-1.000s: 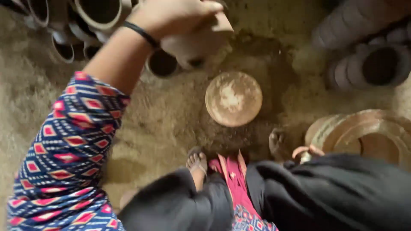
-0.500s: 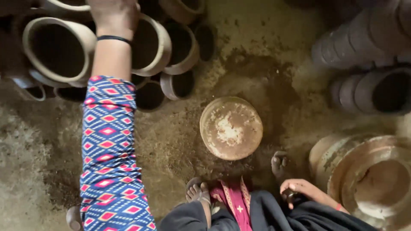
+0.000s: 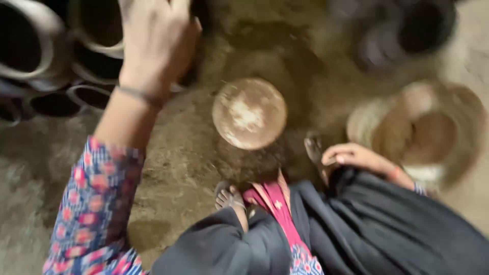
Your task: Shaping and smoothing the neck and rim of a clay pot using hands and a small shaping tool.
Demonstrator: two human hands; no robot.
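Observation:
My left hand point(image 3: 158, 46) is stretched forward at the top of the blurred view, back of the hand up, over the rims of grey clay pots point(image 3: 97, 28). Its fingertips are smeared and cut off by the frame edge, so I cannot see whether it grips anything. My right hand point(image 3: 356, 155) rests on my black-clothed knee, holding nothing, close to a wide shallow clay bowl point(image 3: 458, 117). A round, flat clay disc point(image 3: 249, 113) lies on the dirt floor between the two hands, just ahead of my sandalled feet point(image 3: 229, 196).
More open-mouthed pots point(image 3: 30, 46) lie stacked on their sides at the left. Dark pots point(image 3: 407, 30) stand at the top right. The ground is sandy earth point(image 3: 168, 168). My black garment and red patterned cloth fill the bottom.
The view has shifted and blurred. My left hand has drawn back a little from the pots and looks larger. My right hand now shows on my knee beside the wide bowl.

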